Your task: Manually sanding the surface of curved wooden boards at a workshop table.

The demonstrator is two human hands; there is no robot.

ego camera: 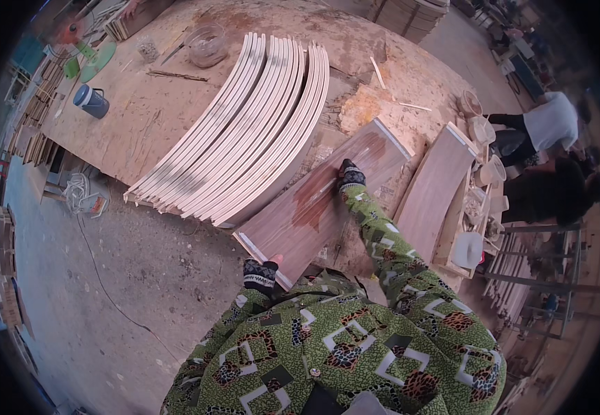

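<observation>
Before me a curved wooden panel (326, 179) with dark grain lies at a slant, a pale strip along each short end. A reddish-brown damp-looking patch covers part of its face. My left hand (261, 272), in a patterned knit glove, grips the near end, thumb on top. On the middle of the face rests my right hand (351, 174), gloved alike with its fingers curled; whether it holds something small is hidden. A second curved panel (437, 179) lies to the right. Left of the first, several curved panels stand on edge in a stack (248, 140).
A wooden worktable (123, 140) carries a blue jug (91, 101), a clear bowl (205, 45) and a green fan (95, 59). Plastic tubs (491, 171) and a wooden tray (453, 223) line the right side. A bucket (90, 199) stands below the left edge. People (549, 122) are at the right.
</observation>
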